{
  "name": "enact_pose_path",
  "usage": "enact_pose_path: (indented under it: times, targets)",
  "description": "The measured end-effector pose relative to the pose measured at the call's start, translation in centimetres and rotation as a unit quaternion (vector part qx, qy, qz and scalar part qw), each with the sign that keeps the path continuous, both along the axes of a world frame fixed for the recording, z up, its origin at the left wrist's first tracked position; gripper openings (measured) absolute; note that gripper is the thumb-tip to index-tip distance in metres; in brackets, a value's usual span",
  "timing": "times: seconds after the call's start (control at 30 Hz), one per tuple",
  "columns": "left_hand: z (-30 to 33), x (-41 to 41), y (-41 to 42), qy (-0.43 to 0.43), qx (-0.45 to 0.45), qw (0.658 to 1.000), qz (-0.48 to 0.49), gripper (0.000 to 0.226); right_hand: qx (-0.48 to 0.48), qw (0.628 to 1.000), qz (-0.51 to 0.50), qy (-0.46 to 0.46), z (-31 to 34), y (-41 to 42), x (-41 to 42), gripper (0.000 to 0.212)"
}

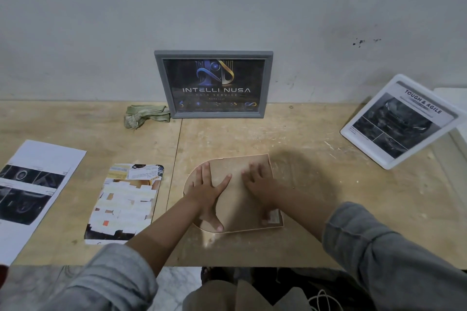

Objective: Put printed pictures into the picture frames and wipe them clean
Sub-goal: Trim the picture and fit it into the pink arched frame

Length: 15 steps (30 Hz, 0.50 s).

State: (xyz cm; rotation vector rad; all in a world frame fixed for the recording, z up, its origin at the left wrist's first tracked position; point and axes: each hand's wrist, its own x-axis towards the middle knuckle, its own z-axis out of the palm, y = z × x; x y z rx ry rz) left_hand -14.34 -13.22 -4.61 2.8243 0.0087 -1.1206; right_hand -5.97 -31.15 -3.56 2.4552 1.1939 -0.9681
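An arch-shaped picture frame (237, 199) lies face down on the wooden table (316, 209), its brown backing board up. My left hand (208, 193) presses flat on the board's rounded left side, fingers spread. On the right side lies my right hand (260, 184), fingers flat, with the thumb at the frame's near right corner. A printed picture (126, 202) with one rounded end lies just left of the frame. A green cloth (145, 115) sits crumpled at the back.
A grey frame (213, 83) holding a dark poster leans on the wall at the back. A white frame (399, 121) with a car picture stands tilted at the right. A white printed sheet (32, 189) lies at the far left. The table's front edge runs close below my arms.
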Motion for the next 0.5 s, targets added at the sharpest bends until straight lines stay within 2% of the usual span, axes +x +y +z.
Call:
enact_pose_path:
  times: [0.23,0.37,0.5]
  targets:
    - [-0.6,0.0,0.3,-0.021,-0.031,0.999,0.004,0.138,0.048,0.996,-0.026,0.068,-1.1,-0.7,1.0,0.14]
    - [-0.8,-0.9,0.7,-0.032,-0.044,0.999,-0.004,0.134,0.067,0.995,-0.032,0.065,-1.6,-1.2,0.9,0.14]
    - [-0.8,-0.3,2.2,-0.007,-0.031,0.999,-0.035,0.133,0.074,0.995,-0.047,0.053,-1.1,-1.4,0.7,0.14]
